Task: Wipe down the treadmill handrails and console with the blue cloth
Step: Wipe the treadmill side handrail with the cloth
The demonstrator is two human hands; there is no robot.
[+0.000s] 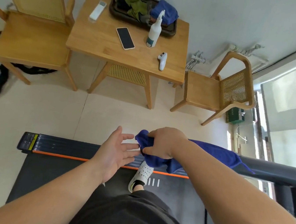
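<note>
My right hand (164, 143) grips a bunched blue cloth (212, 154); the cloth trails back along my forearm and drapes over the dark treadmill handrail (283, 174) at the right. My left hand (117, 150) is open, palm up, with spread fingers just left of the cloth's bunched end, fingertips close to it. Below lies the treadmill deck (49, 171) with its orange-edged front cover (57, 145). My white shoe (141, 176) stands on the belt. No console can be made out.
A wooden table (103, 43) stands ahead with a phone (125, 38), a spray bottle (154, 31), a white controller (162, 60), a remote (98, 10) and a dark tray (170, 32) of cloths. Wooden chairs (33, 32) (216, 93) flank it. A window (294, 101) is at the right.
</note>
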